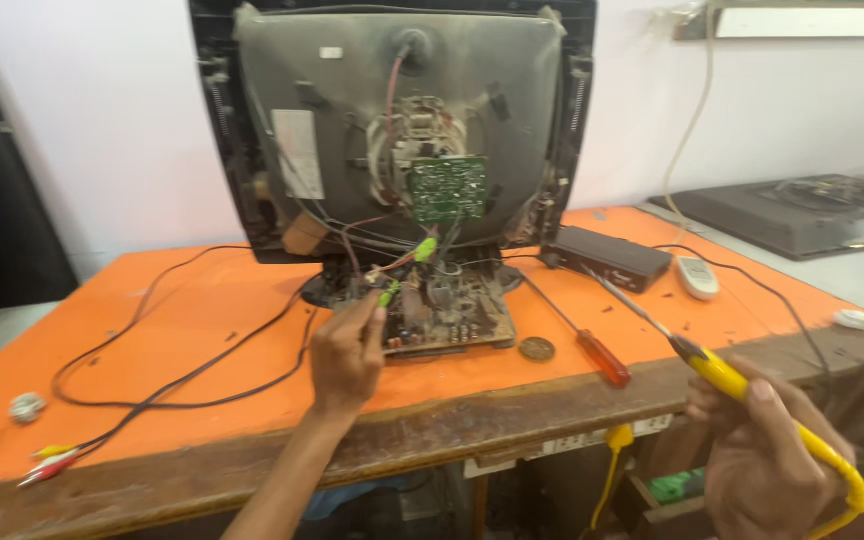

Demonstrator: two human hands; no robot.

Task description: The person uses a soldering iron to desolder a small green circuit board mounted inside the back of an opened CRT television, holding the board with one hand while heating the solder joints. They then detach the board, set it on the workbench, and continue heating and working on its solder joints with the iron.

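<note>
My left hand reaches forward over the orange counter to the circuit board that lies under the opened television, and its fingertips are pressed together on a small green part at the board's near left edge, at about 9 o'clock from the board's middle. My right hand sits low at 4 o'clock in my view, off the counter's front edge, fingers wrapped around the yellow handle of a soldering iron; its thin tip points up toward 10 o'clock and hangs in the air, well apart from the board.

As I judge it, the work is midway. The set's back cover is already off: the picture tube and the small green neck board at its centre are bare, and the chassis board is drawn out toward me with its wires trailing. I cannot tell whether any joint has been reworked. The iron has not reached the board, so the soldering on the pinched part looks undone, and the set stands open.

A red-handled screwdriver lies just right of the board, at 3 o'clock, with a round brown disc between them. A black box and a white remote rest farther right. Black cables loop across the counter's left part.
</note>
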